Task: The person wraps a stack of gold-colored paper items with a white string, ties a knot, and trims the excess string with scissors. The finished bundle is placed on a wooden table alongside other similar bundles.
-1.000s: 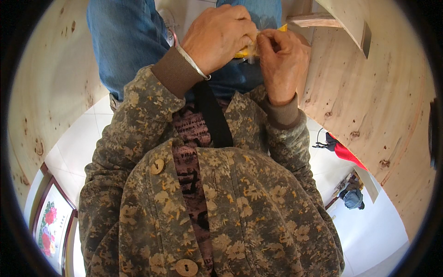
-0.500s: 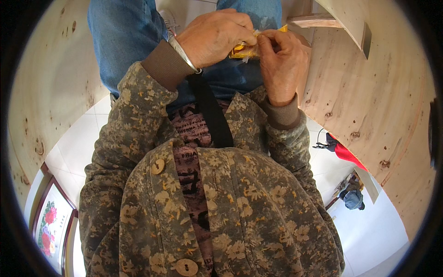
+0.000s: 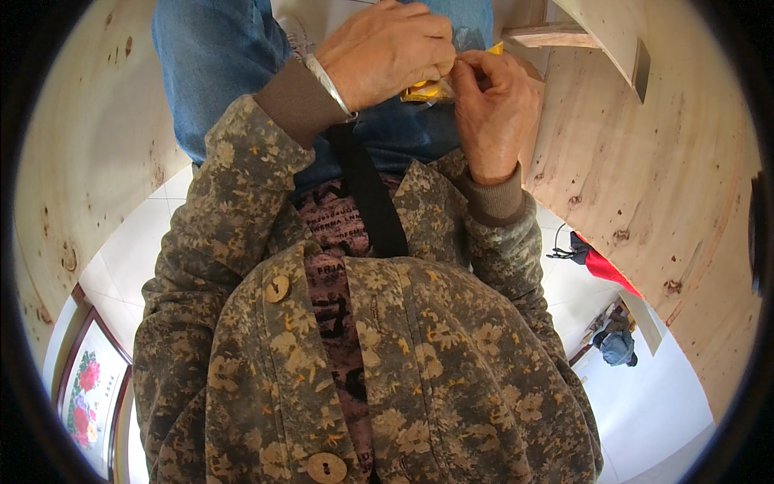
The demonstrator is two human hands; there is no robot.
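Note:
Above my lap a small yellow packet (image 3: 419,94) with clear plastic along its edge lies between my two hands. My left hand (image 3: 389,56) is closed, its fingertips bent down over the packet's upper part and covering much of it. Thumb and forefinger of my right hand (image 3: 493,105) pinch the packet's edge, close against the left fingertips. A yellow corner sticks up behind the right fingers. What the packet contains is hidden. Beneath are my legs in blue jeans (image 3: 222,81).
A pale plywood panel (image 3: 621,177) rises close by my right hand, with a wooden ledge (image 3: 552,36) at its far end. Another plywood panel (image 3: 97,105) stands to the left. Behind, a red item (image 3: 609,272) and a person in blue (image 3: 617,347) show over pale floor tiles.
My left hand has shifted slightly up and its knuckles have rolled over, hiding more of the packet. My right hand stays almost where it was.

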